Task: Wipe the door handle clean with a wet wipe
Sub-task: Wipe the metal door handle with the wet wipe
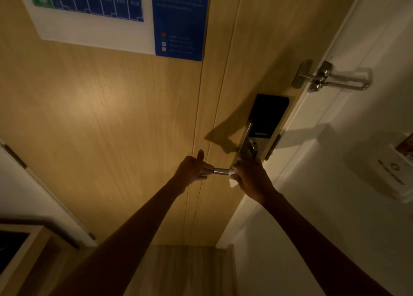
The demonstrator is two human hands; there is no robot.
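A silver lever door handle [220, 171] sticks out to the left from a smart lock plate [261, 128] on a light wooden door [111, 116]. My left hand [192, 168] grips the free end of the handle, thumb raised. My right hand [250, 175] is closed around the handle near the lock plate, pressing a white wet wipe [232, 179] against it. A corner of the wipe hangs below my fingers. Only a short piece of bare handle shows between my two hands.
A metal swing-bar door guard [330, 77] sits above the lock at the door's edge. A blue and white evacuation plan [125, 16] hangs on the door's upper part. White wall [335, 206] with a card holder [388, 170] is on the right.
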